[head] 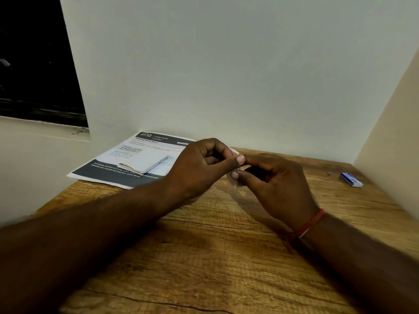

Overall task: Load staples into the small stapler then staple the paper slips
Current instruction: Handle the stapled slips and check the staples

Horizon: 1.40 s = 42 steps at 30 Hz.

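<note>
- Nearest me, the brown wood-grain table (204, 257) carries both bare forearms, which converge toward its middle. A red thread band (311, 222) circles the right wrist.
- The left hand (199, 164) has its fingers curled, with thumb and forefinger pinching a pale paper slip (233, 182).
- The right hand (276, 180) is curled round a small dark stapler (255, 172). It is mostly hidden, so I name it from the task. The right thumb rests on the slip's near part.
- The relation that matters is that the slip stands between the two hands with its long axis running far to near. The stapler sits just right of it, touching or nearly so. I cannot tell whether the slip is already in the stapler's mouth.
- I judge the next move to be a right-hand squeeze, with the left only steadying the slip.
- A blue-and-white staple box (351, 179) lies far right, well apart and closer to the right hand.
- A folded stack of paper slips (145, 165) rests on a printed grey-and-white sheet (118, 175) at far left, closer to the left hand.
</note>
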Motion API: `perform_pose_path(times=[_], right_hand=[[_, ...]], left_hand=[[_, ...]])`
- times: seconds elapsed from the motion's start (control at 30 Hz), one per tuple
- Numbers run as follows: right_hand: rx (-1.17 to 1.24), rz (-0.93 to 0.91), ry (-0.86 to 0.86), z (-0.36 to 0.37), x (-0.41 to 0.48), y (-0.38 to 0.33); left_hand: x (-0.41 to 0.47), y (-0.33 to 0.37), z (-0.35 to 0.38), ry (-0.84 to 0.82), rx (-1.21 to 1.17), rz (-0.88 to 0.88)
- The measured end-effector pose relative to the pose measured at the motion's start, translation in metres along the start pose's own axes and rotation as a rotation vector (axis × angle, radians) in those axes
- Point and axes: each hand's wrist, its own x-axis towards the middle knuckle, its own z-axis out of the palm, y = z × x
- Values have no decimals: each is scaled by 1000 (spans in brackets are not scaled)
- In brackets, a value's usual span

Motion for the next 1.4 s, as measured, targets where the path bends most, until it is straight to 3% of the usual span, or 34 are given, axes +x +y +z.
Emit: perform_pose_path(times=[0.2, 0.43, 0.8, 1.17, 1.4], right_hand=[[230, 94, -24, 1, 0, 1], [342, 189, -24, 0, 1, 6], [258, 182, 23, 0, 3, 6], [244, 246, 40, -2, 4, 10], [545, 433, 53, 0, 5, 17]], left_hand=[[0, 2, -4, -105, -221, -89], [3, 0, -6, -86, -308, -143], [0, 0, 1, -98, -198, -99], [0, 0, 1, -120, -236, -119], [4, -5, -3, -48, -205, -174]])
